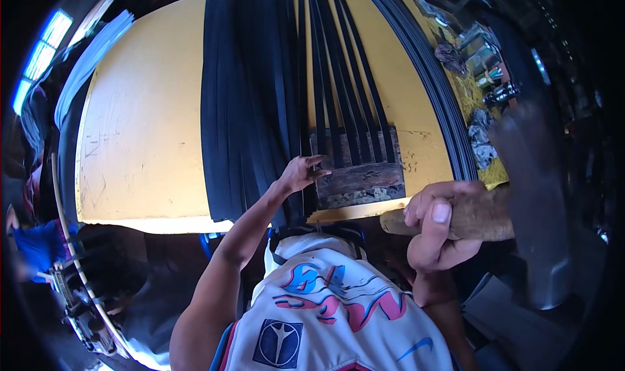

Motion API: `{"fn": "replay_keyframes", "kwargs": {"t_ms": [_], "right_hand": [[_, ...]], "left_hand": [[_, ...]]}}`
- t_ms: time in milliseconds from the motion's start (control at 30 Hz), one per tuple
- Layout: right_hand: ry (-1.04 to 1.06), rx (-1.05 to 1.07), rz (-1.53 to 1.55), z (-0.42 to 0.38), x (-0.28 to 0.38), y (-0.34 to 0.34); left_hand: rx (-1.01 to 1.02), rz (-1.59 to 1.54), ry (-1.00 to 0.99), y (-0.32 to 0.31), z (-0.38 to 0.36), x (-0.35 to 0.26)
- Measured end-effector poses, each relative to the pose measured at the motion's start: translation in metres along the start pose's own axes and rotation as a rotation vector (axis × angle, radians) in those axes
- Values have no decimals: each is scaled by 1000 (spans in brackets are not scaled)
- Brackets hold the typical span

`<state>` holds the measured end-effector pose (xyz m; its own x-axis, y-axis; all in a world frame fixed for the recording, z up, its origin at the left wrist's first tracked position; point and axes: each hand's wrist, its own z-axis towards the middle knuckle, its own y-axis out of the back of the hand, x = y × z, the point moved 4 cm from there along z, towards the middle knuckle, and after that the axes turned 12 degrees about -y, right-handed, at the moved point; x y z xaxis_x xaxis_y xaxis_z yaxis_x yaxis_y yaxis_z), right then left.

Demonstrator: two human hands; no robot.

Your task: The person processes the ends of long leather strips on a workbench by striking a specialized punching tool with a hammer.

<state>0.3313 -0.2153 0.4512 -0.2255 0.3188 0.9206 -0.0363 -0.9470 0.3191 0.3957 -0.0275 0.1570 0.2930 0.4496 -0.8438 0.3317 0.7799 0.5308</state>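
My right hand (439,224) is wrapped round the wooden handle of a hammer (491,214), held up off the table at the right. The hammer's large dark head is blurred. My left hand (305,173) rests by the left edge of a dark, worn wooden block (361,179), its fingers curled towards the thumb. Whatever those fingers pinch, if anything, is too small to make out. Several narrow black strips (355,104) run from the far side of the table down onto the block. A wide bundle of black strips (250,104) lies just left of my left hand.
Under everything is a yellow table (146,130). Another stack of dark strips (423,78) lines its right side. Crumpled rags (482,136) and small bottles (488,78) sit beyond that stack. A person's blue clothing (40,247) shows at the far left.
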Motion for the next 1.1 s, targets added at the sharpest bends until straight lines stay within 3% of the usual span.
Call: {"fn": "replay_keyframes", "kwargs": {"t_ms": [33, 67, 167, 233, 300, 367, 400, 433, 467, 667, 1100], "right_hand": [[17, -24, 103, -3, 3, -3], [-64, 117, -93, -17, -48, -14], [-487, 472, -723, -54, -189, -67], [-566, 436, -677, -73, -193, -65], [-512, 430, -622, -74, -196, -54], [-302, 281, -579, -79, -196, -38], [-286, 262, -570, -69, -205, -34], [-439, 317, -582, -75, -212, -23], [-594, 371, -593, -82, -219, -12], [-691, 355, -637, -85, -266, 9], [-775, 377, -529, -90, -285, 16]], "left_hand": [[-17, -22, -34, 2, 2, 0], [-92, -44, -132, -6, 1, 10], [-109, -6, -118, -8, -2, 18], [-138, 79, -261, -7, -3, 12], [-129, 7, -197, -9, -4, 11], [-87, 98, -128, -3, 5, 10], [-78, -176, -48, -9, 5, 11], [-52, -476, 57, -22, -2, 4], [-42, -558, 34, -23, 3, -6], [-34, -288, -15, -33, 55, 6], [-15, -318, -26, -30, 55, 9]]}}
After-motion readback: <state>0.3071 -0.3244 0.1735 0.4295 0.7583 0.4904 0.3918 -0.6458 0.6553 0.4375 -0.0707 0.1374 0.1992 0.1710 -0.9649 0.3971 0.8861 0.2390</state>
